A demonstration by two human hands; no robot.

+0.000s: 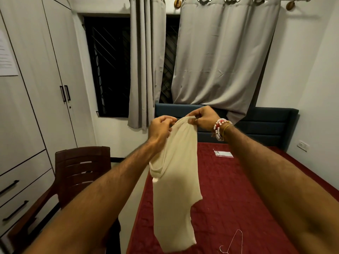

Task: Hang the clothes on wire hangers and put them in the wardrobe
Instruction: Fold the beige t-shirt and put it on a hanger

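Both hands are raised and grasping: left hand (161,129) and right hand (203,117) each pinch the top edge of a cream knit garment (176,189). It hangs free in the air above the dark red quilted bed (238,198). 1 thin silver wire hanger (233,242) lies on the bed lower right, apart from the garment. At left, white 2-door wardrobe (36,70), doors closed.

A bedroom in a home.
A bed with a red quilted cover (229,189) stands against a dark blue padded headboard (266,125). A tall white wardrobe with black bar handles (36,70) fills the left wall. Grey eyelet curtains (220,61) hang over a dark barred window (108,66), and a brown slatted plastic chair (82,165) sits beside the bed.
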